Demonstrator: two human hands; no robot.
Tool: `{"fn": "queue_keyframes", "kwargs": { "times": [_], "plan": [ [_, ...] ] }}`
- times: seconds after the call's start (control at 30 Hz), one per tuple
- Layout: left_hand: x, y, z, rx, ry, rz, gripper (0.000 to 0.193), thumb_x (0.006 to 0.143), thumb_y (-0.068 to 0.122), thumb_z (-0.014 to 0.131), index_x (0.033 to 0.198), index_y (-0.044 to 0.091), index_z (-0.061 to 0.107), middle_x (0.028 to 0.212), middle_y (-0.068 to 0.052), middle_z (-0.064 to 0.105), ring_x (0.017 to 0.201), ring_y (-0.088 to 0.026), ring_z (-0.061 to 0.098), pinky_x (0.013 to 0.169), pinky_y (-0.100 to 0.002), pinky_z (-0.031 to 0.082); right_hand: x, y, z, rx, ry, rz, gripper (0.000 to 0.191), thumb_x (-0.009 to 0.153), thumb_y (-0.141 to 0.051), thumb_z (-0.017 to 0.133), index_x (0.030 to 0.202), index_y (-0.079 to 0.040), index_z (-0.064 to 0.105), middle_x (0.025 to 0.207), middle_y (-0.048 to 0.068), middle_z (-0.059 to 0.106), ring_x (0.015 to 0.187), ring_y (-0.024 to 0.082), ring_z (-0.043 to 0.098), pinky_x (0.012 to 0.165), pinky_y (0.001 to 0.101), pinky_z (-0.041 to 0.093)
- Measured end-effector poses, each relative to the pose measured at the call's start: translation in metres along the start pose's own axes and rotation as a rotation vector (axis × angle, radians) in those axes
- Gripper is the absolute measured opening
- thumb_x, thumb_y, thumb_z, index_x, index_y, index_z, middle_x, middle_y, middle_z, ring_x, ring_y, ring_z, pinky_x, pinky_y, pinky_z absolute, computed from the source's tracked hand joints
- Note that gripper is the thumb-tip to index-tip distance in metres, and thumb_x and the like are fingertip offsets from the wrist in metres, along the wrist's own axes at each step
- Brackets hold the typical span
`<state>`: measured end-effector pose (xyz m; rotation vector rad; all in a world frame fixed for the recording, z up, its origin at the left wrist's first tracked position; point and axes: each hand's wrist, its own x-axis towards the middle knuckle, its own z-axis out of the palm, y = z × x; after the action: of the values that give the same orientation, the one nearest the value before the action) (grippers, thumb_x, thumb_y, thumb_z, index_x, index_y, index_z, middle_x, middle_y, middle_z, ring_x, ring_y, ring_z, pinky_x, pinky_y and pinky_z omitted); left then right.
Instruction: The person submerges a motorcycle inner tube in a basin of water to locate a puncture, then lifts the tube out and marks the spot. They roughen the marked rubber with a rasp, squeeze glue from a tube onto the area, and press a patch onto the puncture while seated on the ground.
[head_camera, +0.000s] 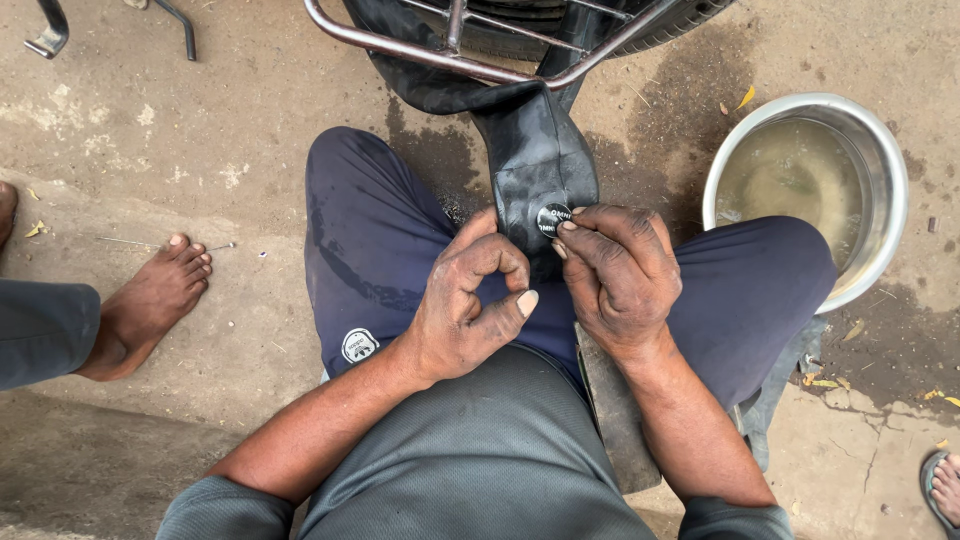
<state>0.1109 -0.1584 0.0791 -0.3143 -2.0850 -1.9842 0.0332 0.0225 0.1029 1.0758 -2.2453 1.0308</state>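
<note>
A black rubber inner tube (535, 150) hangs down from a wheel at the top and drapes over my lap. A small round black patch (552, 219) sits on the tube. My right hand (620, 280) presses its fingertips on the patch's edge. My left hand (465, 300) is curled beside it, its fingers holding the tube's left edge, thumb sticking out. Both hands are dirty. I sit with knees apart in dark blue trousers (370, 240).
A steel bowl (885, 160) of murky water stands at the right on wet concrete. A metal rack (440, 50) and tyre are at the top. Another person's bare foot (150, 300) is at the left, a sandalled foot (945, 488) at the bottom right.
</note>
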Motion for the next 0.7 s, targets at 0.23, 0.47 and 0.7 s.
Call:
{"fn": "queue_keyframes", "kwargs": {
  "times": [0.23, 0.47, 0.7],
  "plan": [
    [0.001, 0.001, -0.001, -0.027, 0.006, -0.002, 0.021, 0.094, 0.025, 0.07, 0.09, 0.011, 0.054, 0.09, -0.001, 0.055, 0.099, -0.017, 0.052, 0.092, -0.034, 0.047, 0.0, -0.001, -0.005, -0.152, -0.111, -0.065, 0.021, 0.086, -0.005, 0.085, 0.105, -0.006, 0.077, 0.111, 0.011, 0.066, 0.096, 0.024, 0.064, 0.079, 0.0331, 0.053],
    [0.003, 0.003, -0.006, -0.034, 0.029, -0.03, 0.022, 0.096, 0.027, 0.069, 0.091, 0.009, 0.056, 0.098, -0.005, 0.056, 0.102, -0.018, 0.054, 0.095, -0.035, 0.046, -0.006, 0.009, -0.01, 0.091, -0.041, 0.19, 0.014, 0.087, -0.021, 0.076, 0.1, -0.015, 0.076, 0.109, 0.009, 0.06, 0.097, 0.017, 0.063, 0.077, 0.0238, 0.054],
    [0.002, -0.003, 0.001, 0.024, -0.041, -0.031, 0.027, 0.095, 0.031, 0.071, 0.09, 0.009, 0.056, 0.094, -0.004, 0.058, 0.104, -0.019, 0.055, 0.096, -0.035, 0.048, -0.009, 0.022, 0.025, 0.931, -0.073, 0.957, 0.039, 0.085, -0.019, 0.081, 0.116, -0.003, 0.066, 0.109, 0.01, 0.072, 0.095, 0.013, 0.069, 0.088, 0.0266, 0.057]
  ]
}}
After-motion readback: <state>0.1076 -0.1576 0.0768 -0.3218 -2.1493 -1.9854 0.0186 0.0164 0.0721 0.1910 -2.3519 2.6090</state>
